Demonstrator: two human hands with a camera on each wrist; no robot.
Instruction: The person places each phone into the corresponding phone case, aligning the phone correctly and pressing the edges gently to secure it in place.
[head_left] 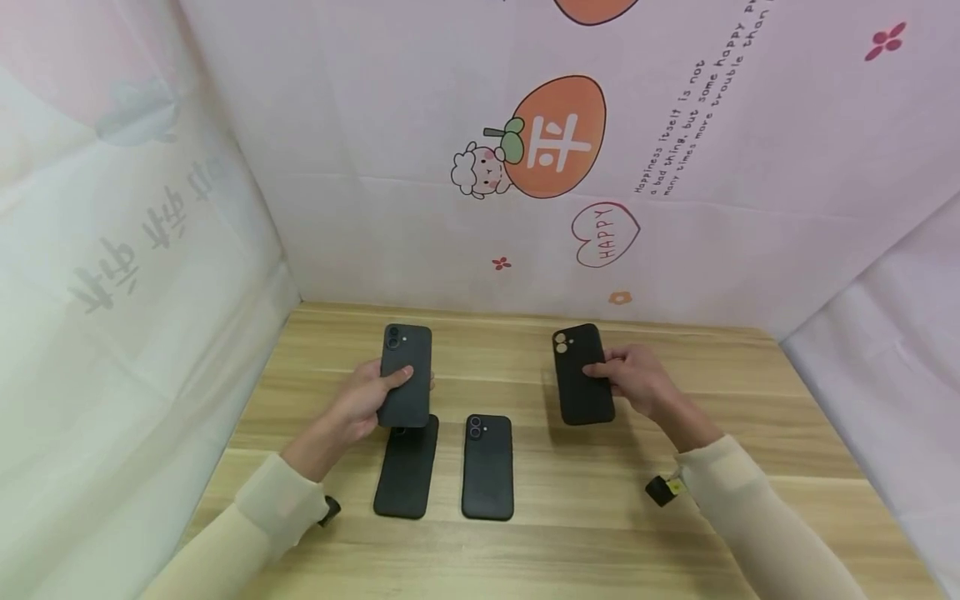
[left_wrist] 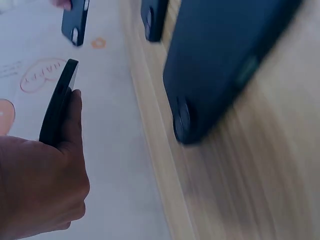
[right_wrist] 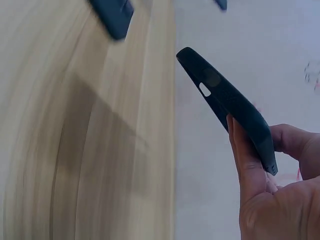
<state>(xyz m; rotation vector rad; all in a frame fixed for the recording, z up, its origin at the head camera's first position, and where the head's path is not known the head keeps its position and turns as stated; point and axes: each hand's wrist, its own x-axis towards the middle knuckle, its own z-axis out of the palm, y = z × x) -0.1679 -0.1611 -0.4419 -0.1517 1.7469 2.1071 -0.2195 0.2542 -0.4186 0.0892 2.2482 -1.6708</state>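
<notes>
My left hand [head_left: 363, 398] grips a dark grey phone [head_left: 408, 400] by its sides, thumb across the back, with two lenses at the top left. In my right hand [head_left: 641, 382] is a black phone case [head_left: 583, 387], held by its right edge above the table; the camera cutouts show light through them. The right wrist view shows the case [right_wrist: 227, 95] edge-on, with a slot in its side. Below the left hand lies a black phone [head_left: 405, 475], its top partly hidden by the held phone. Another black phone [head_left: 487, 471] lies to its right, camera end away from me.
The wooden table [head_left: 570, 542] meets a printed white cloth wall [head_left: 390, 233] at the back, and white cloth also hangs at both sides. A small black device [head_left: 660, 490] is at the right cuff, and another black piece [head_left: 328, 510] shows by the left cuff.
</notes>
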